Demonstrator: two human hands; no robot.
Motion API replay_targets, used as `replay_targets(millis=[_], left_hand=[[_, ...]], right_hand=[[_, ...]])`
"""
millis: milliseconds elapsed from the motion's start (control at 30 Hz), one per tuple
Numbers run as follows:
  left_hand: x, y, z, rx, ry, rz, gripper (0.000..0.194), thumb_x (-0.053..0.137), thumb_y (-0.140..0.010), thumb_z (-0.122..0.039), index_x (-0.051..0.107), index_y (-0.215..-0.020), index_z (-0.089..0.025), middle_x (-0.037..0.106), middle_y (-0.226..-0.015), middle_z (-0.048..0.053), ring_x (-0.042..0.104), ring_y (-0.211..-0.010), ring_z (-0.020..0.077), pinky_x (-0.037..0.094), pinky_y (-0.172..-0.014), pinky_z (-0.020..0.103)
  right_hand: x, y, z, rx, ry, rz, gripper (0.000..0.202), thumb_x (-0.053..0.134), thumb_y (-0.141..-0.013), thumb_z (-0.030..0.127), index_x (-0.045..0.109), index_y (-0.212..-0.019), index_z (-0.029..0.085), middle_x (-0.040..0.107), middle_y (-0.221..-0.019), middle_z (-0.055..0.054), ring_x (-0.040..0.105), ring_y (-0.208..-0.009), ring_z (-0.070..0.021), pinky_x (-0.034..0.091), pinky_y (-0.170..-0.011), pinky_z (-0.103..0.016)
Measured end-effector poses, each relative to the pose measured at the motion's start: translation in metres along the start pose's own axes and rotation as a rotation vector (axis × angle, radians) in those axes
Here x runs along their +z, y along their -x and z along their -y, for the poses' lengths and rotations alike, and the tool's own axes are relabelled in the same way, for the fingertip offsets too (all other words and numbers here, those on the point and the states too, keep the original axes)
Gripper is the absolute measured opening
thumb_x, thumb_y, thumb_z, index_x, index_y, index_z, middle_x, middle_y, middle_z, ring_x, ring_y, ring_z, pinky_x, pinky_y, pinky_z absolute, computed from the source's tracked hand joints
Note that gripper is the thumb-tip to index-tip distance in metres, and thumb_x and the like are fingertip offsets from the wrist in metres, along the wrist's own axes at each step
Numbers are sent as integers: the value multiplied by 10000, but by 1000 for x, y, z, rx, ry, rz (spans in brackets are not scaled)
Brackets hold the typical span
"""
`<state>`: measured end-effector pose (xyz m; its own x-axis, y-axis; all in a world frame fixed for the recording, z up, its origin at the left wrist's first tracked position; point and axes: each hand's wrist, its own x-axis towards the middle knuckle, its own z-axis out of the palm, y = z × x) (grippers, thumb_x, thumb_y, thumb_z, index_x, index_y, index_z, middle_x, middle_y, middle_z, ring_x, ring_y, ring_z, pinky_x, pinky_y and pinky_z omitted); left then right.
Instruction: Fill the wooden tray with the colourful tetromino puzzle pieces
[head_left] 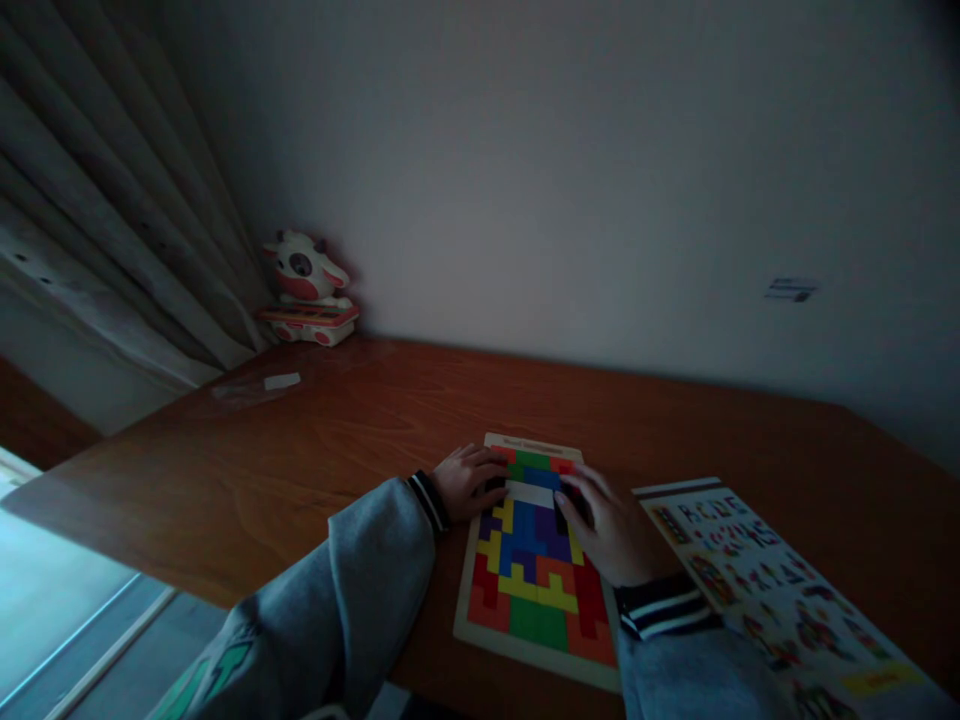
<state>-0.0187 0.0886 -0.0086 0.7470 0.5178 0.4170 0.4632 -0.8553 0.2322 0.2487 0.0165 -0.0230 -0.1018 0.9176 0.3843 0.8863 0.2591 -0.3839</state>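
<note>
A wooden tray puzzle [536, 675] lies on the table in front of me, filled with red, green, blue, yellow, orange and purple block pieces. A pale bare strip [531, 493] shows across its upper part. My left hand [469, 480] rests on the tray's upper left edge, fingers stretched over the pieces. At the upper right side, my right hand [604, 525] is curled, thumb and fingers around a dark puzzle piece [559, 515] beside the bare strip. The fingers partly hide this piece, and its full shape cannot be made out.
To the right, a printed sheet [780, 590] with colourful block figures lies on the wooden table [360, 430]. A cow-shaped toy keyboard [309, 300] stands at the back left, near the curtain [112, 200]. A small white scrap [282, 381] lies before it. The wall borders the table's back.
</note>
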Motion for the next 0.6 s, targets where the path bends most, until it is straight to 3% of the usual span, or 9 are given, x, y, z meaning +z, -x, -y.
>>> replay_targets(millis=[200,400,467,500,600], left_hand=[[4,9,-16,-11,0,-35,253,543,-929,-343,689,-1077,-198,686,-1167,108,642,-1043,248,518,-890,404],[0,46,-61,53,-13,-92,214,531,-932,-297,678,-1070,-226,708,-1148,77,656,-1033,237,533,-860,381],[-8,62,-76,-4,-58,-91,224,529,-943,-312,676,-1094,-237,696,-1193,79,649,-1066,250,540,-866,401],[-13,70,-82,-56,-90,-61,275,562,-931,-377,662,-1143,-232,674,-1239,96,633,-1103,274,535,-894,433],[-26,89,-94,-154,-138,-127,501,643,-847,-524,634,-1237,-210,694,-1176,131,640,-1078,309,539,-895,465]], right_hand=[[-6,46,13,37,-4,18,371,432,-958,425,651,-1191,236,581,-1372,-109,582,-1237,-275,484,-1041,-466],[-8,104,14,52,24,-75,384,438,-951,492,652,-1213,311,631,-1334,-67,637,-1172,-273,561,-947,-424],[-7,119,8,116,96,-86,460,461,-926,558,642,-1252,289,628,-1343,-83,635,-1174,-302,559,-938,-452],[-6,126,5,190,153,-105,507,464,-917,587,643,-1261,262,626,-1346,-101,630,-1176,-328,544,-948,-491],[-4,136,1,257,211,-83,557,450,-905,622,667,-1251,244,622,-1352,-110,624,-1177,-360,535,-931,-530]])
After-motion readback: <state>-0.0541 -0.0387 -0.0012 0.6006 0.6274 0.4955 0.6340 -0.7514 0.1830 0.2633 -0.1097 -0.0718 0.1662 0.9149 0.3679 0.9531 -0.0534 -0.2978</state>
